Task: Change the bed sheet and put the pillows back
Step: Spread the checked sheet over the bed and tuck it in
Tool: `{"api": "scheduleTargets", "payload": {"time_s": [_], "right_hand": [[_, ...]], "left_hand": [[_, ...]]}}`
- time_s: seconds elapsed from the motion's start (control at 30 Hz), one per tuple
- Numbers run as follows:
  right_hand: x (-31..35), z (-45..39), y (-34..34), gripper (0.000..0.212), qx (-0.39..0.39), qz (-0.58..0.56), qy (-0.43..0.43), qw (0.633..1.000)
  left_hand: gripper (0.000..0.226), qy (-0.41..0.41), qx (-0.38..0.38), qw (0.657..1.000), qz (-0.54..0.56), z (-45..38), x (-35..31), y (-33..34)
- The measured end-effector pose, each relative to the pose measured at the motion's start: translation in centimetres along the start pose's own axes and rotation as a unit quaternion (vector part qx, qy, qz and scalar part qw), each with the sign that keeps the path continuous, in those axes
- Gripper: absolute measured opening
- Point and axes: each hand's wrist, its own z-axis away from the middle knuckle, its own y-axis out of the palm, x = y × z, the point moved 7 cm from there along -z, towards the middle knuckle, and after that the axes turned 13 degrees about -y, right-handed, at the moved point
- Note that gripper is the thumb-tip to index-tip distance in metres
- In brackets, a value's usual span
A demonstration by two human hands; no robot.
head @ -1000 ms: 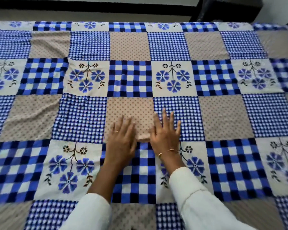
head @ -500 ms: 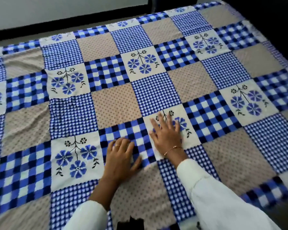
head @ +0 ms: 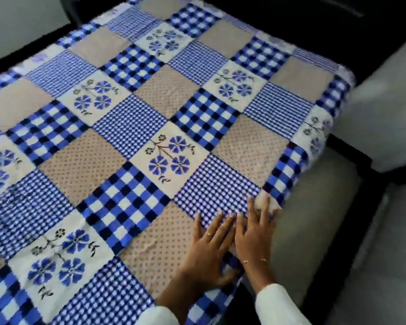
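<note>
- The bed sheet (head: 150, 127) lies flat and wide open across the bed, with nothing standing on it; free passage over its whole surface.
- The left hand (head: 208, 252) and right hand (head: 253, 238) press flat side by side near the sheet's right edge, filling that strip.
- To the right, the dark bed frame (head: 347, 184) and a pale cushion (head: 384, 118) border the edge.

Both hands now sit side by side at the sheet (head: 164, 141)'s right edge, off the middle squares. Left hand (head: 208, 249) flat, right hand (head: 253, 233) touching it, fingertips reaching the edge.
</note>
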Motion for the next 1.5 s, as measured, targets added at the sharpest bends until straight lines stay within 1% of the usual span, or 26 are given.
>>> {"api": "scheduleTargets", "payload": {"time_s": [0.1,0.13,0.2,0.23,0.3,0.33,0.4,0.43,0.5,0.53,0.57,0.63,0.7,0.77,0.83,0.87,0.9,0.97,1.07,1.13,1.23,1.27,1.33,1.4,1.47,1.5], "right_hand": [[-1.3,2.0,-0.1,0.073,-0.049,-0.142,0.068,0.986],[-1.4,2.2,-0.3,0.076,-0.039,-0.164,0.100,0.981],[-1.0,2.7,-1.6,0.072,-0.043,-0.092,0.144,0.984],[-0.5,2.3,-2.7,0.069,-0.062,-0.044,0.142,0.987],[1.6,1.4,-4.5,0.060,-0.088,0.012,0.079,0.993],[3.1,0.8,-4.5,0.056,-0.090,0.035,0.024,0.995],[6.4,-0.2,-3.2,0.054,-0.039,0.056,-0.082,0.994],[8.5,-0.1,-2.1,0.056,-0.008,0.054,-0.133,0.990],[12.1,1.4,1.0,0.062,0.086,0.081,-0.229,0.966],[13.4,2.6,2.6,0.066,0.130,0.102,-0.261,0.951],[14.6,4.0,3.6,0.069,0.147,0.116,-0.287,0.940],[17.7,7.3,4.7,0.069,0.152,0.108,-0.329,0.926],[21.2,11.5,5.9,0.061,0.159,0.078,-0.386,0.905],[24.8,15.8,6.8,0.055,0.166,0.064,-0.444,0.878],[26.7,18.5,7.0,0.052,0.170,0.060,-0.471,0.863],[27.3,19.2,7.0,0.052,0.169,0.055,-0.481,0.858],[27.6,19.5,6.9,0.051,0.153,0.045,-0.488,0.858],[28.0,18.6,6.0,0.048,0.121,0.004,-0.473,0.873],[27.5,13.7,4.9,0.045,0.071,-0.048,-0.376,0.922],[26.7,9.0,5.2,0.049,0.065,-0.011,-0.304,0.950],[25.6,3.4,6.7,0.061,0.101,0.031,-0.229,0.968],[25.7,2.3,7.6,0.066,0.122,0.042,-0.220,0.967],[27.0,1.3,9.1,0.069,0.111,0.093,-0.229,0.963],[29.3,1.0,10.1,0.066,0.082,0.114,-0.237,0.961],[32.9,1.4,11.2,0.064,0.090,0.114,-0.271,0.951],[35.0,1.7,12.2,0.063,0.104,0.108,-0.302,0.942]], "left_hand": [[0.087,0.020,0.008,0.999,-0.033,-0.4,-0.7,0.4],[0.084,0.024,0.021,0.999,-0.042,-0.6,-0.8,0.4],[0.080,0.052,0.043,0.998,-0.016,-0.3,-1.3,0.2],[0.077,0.057,0.048,0.996,0.044,-0.3,-1.2,-0.5],[0.064,0.005,0.027,0.986,0.163,0.3,0.0,-2.5],[0.057,-0.045,-0.010,0.981,0.188,1.2,1.6,-3.4],[0.055,-0.136,-0.091,0.977,0.140,3.3,5.4,-4.6],[0.060,-0.180,-0.092,0.974,0.103,5.0,7.6,-4.3],[0.069,-0.248,-0.055,0.966,0.047,8.9,11.3,-3.0],[0.071,-0.271,-0.041,0.961,0.034,10.9,12.5,-2.3],[0.070,-0.300,-0.035,0.953,0.030,12.7,13.2,-1.9],[0.069,-0.395,-0.046,0.917,0.038,16.9,14.5,-1.7],[0.070,-0.517,-0.073,0.851,0.060,20.9,15.0,-2.2],[0.073,-0.624,-0.093,0.771,0.089,24.9,15.3,-2.4],[0.074,-0.677,-0.101,0.719,0.118,27.7,15.2,-2.6],[0.074,-0.690,-0.101,0.706,0.125,28.8,15.2,-2.8],[0.073,-0.694,-0.097,0.702,0.126,29.3,15.2,-3.1],[0.069,-0.668,-0.106,0.728,0.112,29.2,15.7,-4.2],[0.057,-0.566,-0.121,0.811,0.081,25.5,16.8,-5.4],[0.055,-0.492,-0.097,0.864,0.054,22.1,17.9,-5.8],[0.057,-0.419,-0.041,0.906,0.031,17.6,20.2,-6.1],[0.058,-0.413,-0.033,0.909,0.036,16.8,21.7,-6.0],[0.067,-0.412,-0.025,0.910,0.045,16.3,24.7,-5.9],[0.077,-0.414,-0.034,0.909,0.030,17.1,27.5,-5.8],[0.078,-0.461,-0.066,0.885,0.013,19.7,30.8,-6.1],[0.077,-0.509,-0.085,0.857,0.006,21.6,32.8,-6.5]]}}
